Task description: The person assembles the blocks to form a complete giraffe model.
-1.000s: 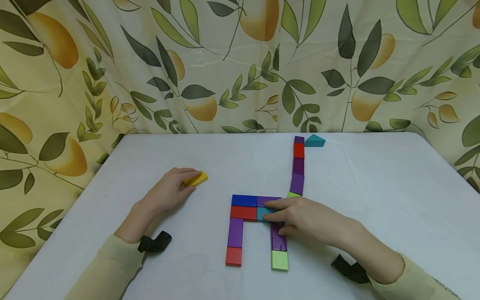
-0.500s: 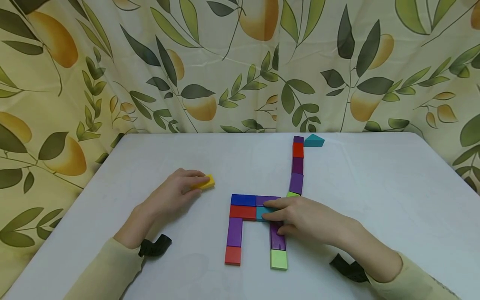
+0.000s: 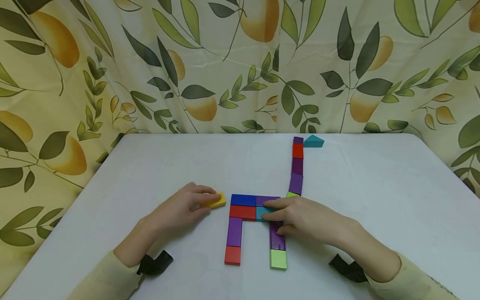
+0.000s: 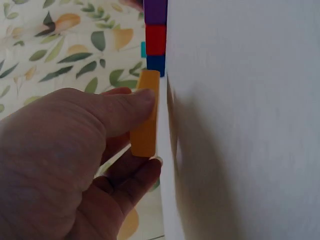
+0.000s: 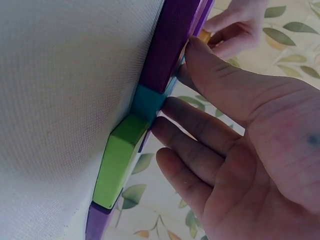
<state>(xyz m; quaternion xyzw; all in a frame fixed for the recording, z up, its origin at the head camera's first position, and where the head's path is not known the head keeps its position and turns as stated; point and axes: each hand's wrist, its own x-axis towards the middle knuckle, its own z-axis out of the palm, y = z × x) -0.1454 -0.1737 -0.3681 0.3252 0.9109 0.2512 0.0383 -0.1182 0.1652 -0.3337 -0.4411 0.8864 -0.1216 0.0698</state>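
Observation:
My left hand (image 3: 183, 208) pinches a yellow block (image 3: 219, 203) between thumb and fingers, just left of the blue block (image 3: 243, 200). A small gap separates the two. In the left wrist view the thumb lies across the yellow block (image 4: 145, 132). My right hand (image 3: 316, 218) rests with extended fingers on the teal block (image 3: 260, 213) and a purple block (image 3: 260, 200), its thumb at the purple leg block (image 3: 277, 241). A red block (image 3: 242, 212) lies below the blue one. The other leg is a purple block (image 3: 234, 232) ending in a red block (image 3: 232, 255).
A light green block (image 3: 278, 259) ends the right leg. A column of several blocks (image 3: 297, 166) runs to the table's back edge, with a teal triangular block (image 3: 314, 141) beside its top. Behind the white table (image 3: 393, 187) hangs a patterned cloth (image 3: 240, 83).
My left hand has carried the yellow block right and toward me, closer to the blue block. My right hand and the laid blocks have stayed in place.

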